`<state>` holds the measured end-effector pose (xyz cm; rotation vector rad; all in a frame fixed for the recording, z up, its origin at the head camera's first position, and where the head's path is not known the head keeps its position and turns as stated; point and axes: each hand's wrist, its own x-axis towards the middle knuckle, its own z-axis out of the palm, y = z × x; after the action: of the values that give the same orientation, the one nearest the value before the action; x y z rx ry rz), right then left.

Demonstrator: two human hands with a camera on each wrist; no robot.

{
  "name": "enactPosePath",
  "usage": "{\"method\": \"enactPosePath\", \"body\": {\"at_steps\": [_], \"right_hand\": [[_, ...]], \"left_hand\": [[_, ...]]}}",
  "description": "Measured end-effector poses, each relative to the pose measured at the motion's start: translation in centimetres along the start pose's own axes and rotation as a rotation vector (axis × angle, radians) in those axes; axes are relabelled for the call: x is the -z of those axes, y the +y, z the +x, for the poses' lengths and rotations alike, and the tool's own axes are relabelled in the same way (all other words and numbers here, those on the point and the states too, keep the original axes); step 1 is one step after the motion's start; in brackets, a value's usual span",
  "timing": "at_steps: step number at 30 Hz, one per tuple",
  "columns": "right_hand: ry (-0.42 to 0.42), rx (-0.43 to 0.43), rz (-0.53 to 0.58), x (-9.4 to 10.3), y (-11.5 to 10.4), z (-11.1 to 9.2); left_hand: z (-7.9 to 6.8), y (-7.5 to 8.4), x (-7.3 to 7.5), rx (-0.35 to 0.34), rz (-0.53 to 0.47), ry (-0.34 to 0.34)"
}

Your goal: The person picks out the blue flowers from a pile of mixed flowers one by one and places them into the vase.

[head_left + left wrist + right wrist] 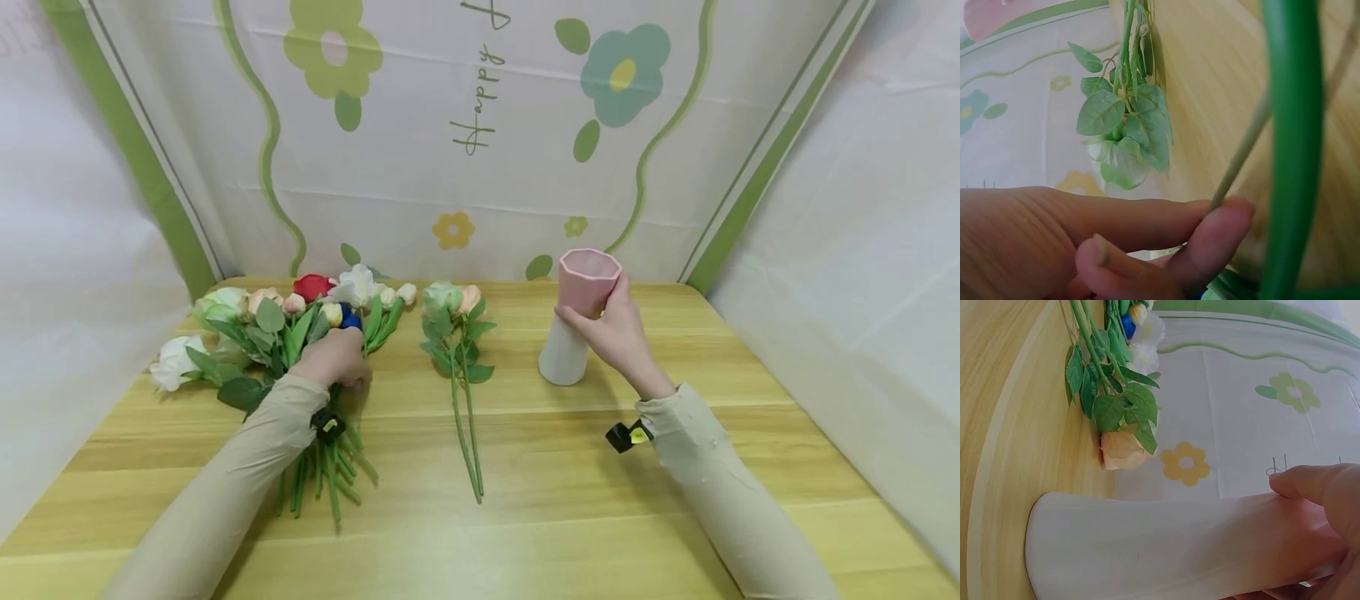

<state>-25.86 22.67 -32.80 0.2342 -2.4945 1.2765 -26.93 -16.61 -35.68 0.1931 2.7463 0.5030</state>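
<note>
At the left of the table lies a bunch of artificial flowers [281,333] in white, peach, red and blue, with green stems. My left hand [336,360] is over this bunch, and in the left wrist view its thumb and finger pinch a thin green flower stem [1242,151]. A thicker green stem [1296,137] crosses close to the camera. On the right, my right hand [618,329] grips the upper, pink part of a pink and white vase [564,358], fingers around its far side. The vase is upright, its wide mouth facing up.
Between the hands, two stems, one with a pale green bloom [442,296] and one with a peach rose [1124,449], lie side by side on the wooden table [555,500]. A flower-printed cloth [420,167] hangs behind the table, with white cloth at both sides.
</note>
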Motion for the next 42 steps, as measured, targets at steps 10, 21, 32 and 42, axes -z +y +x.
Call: {"method": "enactPosePath", "body": {"at_steps": [10,21,32,42], "right_hand": [[-0.010,-0.001,0.001,-0.1,0.1,-0.1],[-0.006,0.003,-0.001,0.0,0.0,0.1],[-0.004,0.009,-0.005,0.0,0.0,0.1],[-0.011,0.004,-0.004,0.1,0.0,0.0]], "left_hand": [[-0.8,0.6,0.8,-0.060,0.002,0.056],[-2.3,1.8,1.8,-0.129,-0.036,0.145],[-3.8,3.5,2.0,-0.180,-0.074,0.217],[-3.9,4.6,1.2,-0.245,-0.085,0.252]]}}
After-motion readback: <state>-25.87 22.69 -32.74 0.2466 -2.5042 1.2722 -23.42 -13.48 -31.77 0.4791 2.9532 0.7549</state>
